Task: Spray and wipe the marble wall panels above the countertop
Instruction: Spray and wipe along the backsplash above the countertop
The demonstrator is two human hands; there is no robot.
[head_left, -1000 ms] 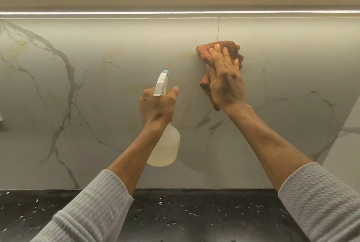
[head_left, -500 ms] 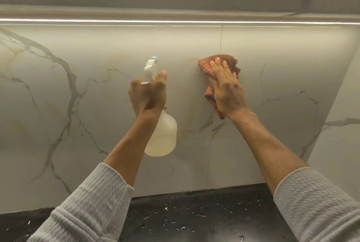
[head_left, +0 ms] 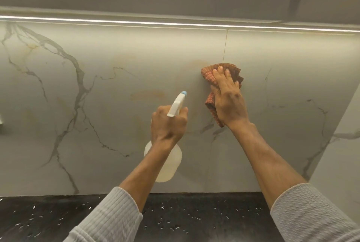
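Observation:
The pale marble wall panel (head_left: 116,117) with grey veins fills the view, with a vertical seam running down just above the cloth. My left hand (head_left: 168,124) grips the neck of a white spray bottle (head_left: 169,165) whose blue-tipped nozzle points up at the wall. My right hand (head_left: 228,99) lies flat, fingers straight, pressing a crumpled orange checked cloth (head_left: 211,78) against the panel just right of the seam. Most of the cloth is hidden under the palm.
A black speckled countertop (head_left: 194,216) runs along the bottom. A light strip (head_left: 136,21) glows under the dark upper cabinet. A side wall panel (head_left: 339,154) closes the corner at the right. A small fixture shows at the far left edge.
The spray bottle and my left hand have shifted right, nearer the cloth, and sit lower on the wall. My right hand still presses the cloth near the seam.

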